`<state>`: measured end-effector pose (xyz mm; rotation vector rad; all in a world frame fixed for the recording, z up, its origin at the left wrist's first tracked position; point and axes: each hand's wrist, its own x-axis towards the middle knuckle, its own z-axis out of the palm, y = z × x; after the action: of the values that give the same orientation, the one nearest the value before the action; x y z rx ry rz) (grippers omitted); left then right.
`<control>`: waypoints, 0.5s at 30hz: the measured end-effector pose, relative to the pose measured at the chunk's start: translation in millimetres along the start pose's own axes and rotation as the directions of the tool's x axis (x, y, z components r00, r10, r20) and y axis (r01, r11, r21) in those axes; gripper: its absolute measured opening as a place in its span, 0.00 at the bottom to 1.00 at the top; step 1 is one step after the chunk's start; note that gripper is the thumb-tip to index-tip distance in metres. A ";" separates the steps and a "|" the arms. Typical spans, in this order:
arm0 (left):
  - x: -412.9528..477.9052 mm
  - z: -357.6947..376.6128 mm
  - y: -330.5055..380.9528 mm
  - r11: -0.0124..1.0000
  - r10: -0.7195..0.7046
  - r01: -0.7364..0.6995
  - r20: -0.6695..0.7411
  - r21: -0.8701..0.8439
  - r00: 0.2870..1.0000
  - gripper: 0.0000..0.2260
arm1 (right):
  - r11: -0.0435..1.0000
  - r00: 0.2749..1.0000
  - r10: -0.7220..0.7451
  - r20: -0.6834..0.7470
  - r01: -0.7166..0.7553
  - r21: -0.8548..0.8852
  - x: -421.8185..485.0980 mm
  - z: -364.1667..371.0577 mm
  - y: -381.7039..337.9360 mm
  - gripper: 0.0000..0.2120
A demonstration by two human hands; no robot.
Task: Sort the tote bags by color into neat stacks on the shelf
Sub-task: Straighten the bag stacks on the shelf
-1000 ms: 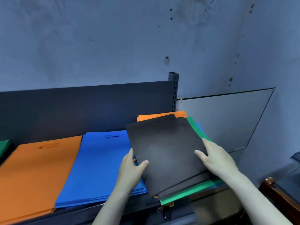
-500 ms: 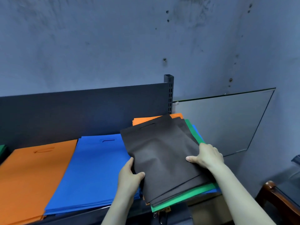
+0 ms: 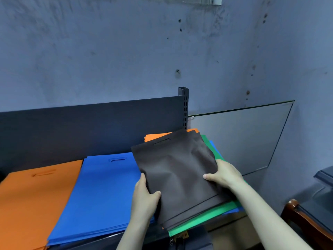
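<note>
Here, head view, items as listed.

Dark brown tote bags (image 3: 180, 174): several are seen fanned at the top of a mixed pile at the right end of the shelf (image 3: 108, 239), with a slot handle at the far end of the uppermost. The uppermost bag is slightly rumpled between the hands.

Left hand (image 3: 144, 197): the near left edge of the brown bags is gripped, thumb laid on top, fingers curled at the edge.

Right hand (image 3: 225, 175): the right edge of the same bags is gripped, thumb laid on top, fingers wrapped over the side.

Green tote bag (image 3: 201, 219): found directly beneath the brown bags, shown along the near and right edges.

Blue tote bag (image 3: 213, 147): a strip is shown beyond the green one, at the right.

Orange tote bag (image 3: 155, 137): a far corner is exposed under the brown bags.

Blue stack (image 3: 100, 192): laid flat just left of the mixed pile, partly overlapped by it.

Orange stack (image 3: 36, 195): laid flat, touching the blue stack's left side.

Back panel (image 3: 90, 127) and slotted post (image 3: 183, 107): dark metal, set behind the stacks.

Glass pane (image 3: 234, 138): leaned against the wall (image 3: 126, 51), right of the post.

Wooden chair (image 3: 302, 221): partly shown at the lower right.
</note>
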<state>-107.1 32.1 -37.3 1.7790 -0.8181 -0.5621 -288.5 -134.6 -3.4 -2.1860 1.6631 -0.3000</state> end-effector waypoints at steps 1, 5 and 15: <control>1.8 -1.6 -0.6 0.999 0.006 -0.005 -0.015 0.032 1.000 0.21 | 0.993 1.000 0.023 0.013 -0.025 0.119 2.6 -3.3 3.5 0.25; 6.3 -7.9 0.2 0.998 -0.014 0.012 0.018 0.069 1.000 0.21 | 0.912 0.993 0.114 -0.018 -0.097 0.399 8.2 -15.7 14.5 0.27; -5.5 -5.1 9.4 0.989 -0.013 -0.008 0.143 0.145 0.990 0.39 | 0.949 0.997 0.037 -0.071 -0.013 0.314 -6.5 -7.7 3.8 0.09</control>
<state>-109.5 37.3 -26.8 1.8888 -0.9775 -0.6517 -296.6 -130.4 2.4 -1.9362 1.5580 -0.6040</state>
